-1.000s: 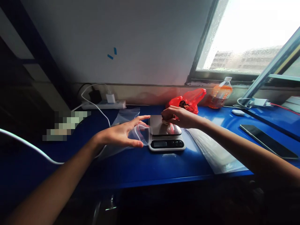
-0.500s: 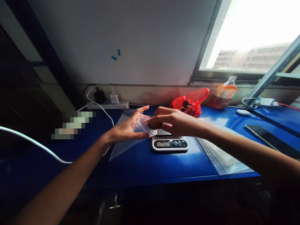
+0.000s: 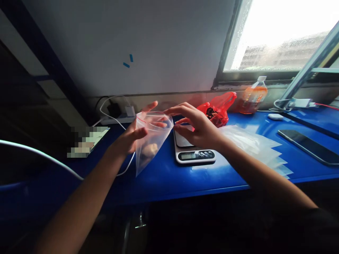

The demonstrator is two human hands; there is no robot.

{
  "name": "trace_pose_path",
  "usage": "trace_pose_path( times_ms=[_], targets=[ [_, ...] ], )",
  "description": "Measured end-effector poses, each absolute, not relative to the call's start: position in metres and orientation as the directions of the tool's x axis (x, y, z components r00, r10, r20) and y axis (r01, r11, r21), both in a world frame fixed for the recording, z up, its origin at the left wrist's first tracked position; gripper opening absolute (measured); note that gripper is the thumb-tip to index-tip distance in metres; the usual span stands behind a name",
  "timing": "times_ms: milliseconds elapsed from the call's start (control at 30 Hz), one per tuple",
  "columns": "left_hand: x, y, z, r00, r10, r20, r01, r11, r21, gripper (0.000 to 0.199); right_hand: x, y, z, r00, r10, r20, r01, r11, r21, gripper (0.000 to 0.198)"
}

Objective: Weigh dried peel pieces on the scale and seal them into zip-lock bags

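My left hand point(image 3: 132, 135) pinches the clear bag point(image 3: 149, 139) at its mouth, holding it up at nine o'clock from the scale point(image 3: 192, 150). My right hand point(image 3: 197, 125), fingers spread and holding nothing, touches the rim. The film looks thin, limp and slippery; something small sags inside, so I'd grip the stiffer zip edge.

Two bare forearms reaching forward from the near edge, left hand point(image 3: 132, 135) raised, thumb and fingers pinched closed, index pointing far and up, right hand point(image 3: 197, 123) just right of it, palm down, fingers spread and loosely curled, wrist slightly bent
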State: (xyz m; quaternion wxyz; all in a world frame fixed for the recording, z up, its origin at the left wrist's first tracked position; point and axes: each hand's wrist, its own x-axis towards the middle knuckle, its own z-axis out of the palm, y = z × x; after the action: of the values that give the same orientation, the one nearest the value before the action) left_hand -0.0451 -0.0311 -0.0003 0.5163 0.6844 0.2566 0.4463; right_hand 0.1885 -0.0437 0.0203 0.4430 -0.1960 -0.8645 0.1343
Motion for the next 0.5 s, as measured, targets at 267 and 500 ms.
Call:
trace_pose_path(
  times_ms=[267, 500],
  targets=[
    [-0.038, -0.032, 0.001, 0.499, 0.828, 0.255, -0.16, -0.201, 0.966, 0.099, 0.179, -0.041, -0.007, -0.289, 0.616, 0.733, 0.242, 0.788, -0.567, 0.024],
    [-0.029, -0.03, 0.001, 0.196, 0.857, 0.476, 0.161, -0.507, 0.847, 0.031, 0.183, -0.039, -0.005, -0.092, 0.688, 0.72, 0.253, 0.716, -0.651, 0.031]
  ],
)
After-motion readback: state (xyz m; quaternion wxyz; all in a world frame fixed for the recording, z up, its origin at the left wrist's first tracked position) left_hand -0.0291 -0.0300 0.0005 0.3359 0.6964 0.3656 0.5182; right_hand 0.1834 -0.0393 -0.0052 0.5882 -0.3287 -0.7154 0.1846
